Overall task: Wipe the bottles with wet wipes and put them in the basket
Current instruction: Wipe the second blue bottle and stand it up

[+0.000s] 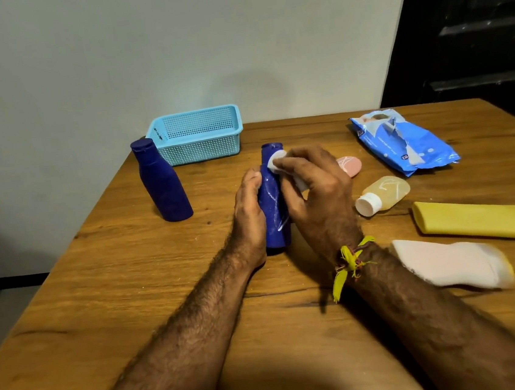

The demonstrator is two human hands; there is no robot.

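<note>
Head view, centre of frame: dark blue plastic bottle (274,212), smooth and glossy, narrow-necked, standing upright on wood-grain table (132,287). Left hand (250,217) curled round the bottle's left side, gripping the body, forearm stretched in from lower left. Right hand (316,188) arched over the neck, fingers bent and pinching a crumpled white wet wipe (279,162) against the bottle's shoulder; yellow thread band (349,261) knotted at that wrist.

Left of centre: second dark blue bottle (161,181), matte, capped, upright, apart from the hands. Just behind it, upper middle: light blue perforated plastic basket (196,136), rectangular, holding no bottles visible from here.

Upper right: crinkled blue foil wipes pack (403,141), torn open. Right of the hands: small pink oval item (351,166), partly hidden; clear squat bottle (383,194) with yellowish liquid and white cap, lying on its side. Lower right: flat yellow tube (475,219) and pale pinkish-white tube (451,265), both lying flat.
</note>
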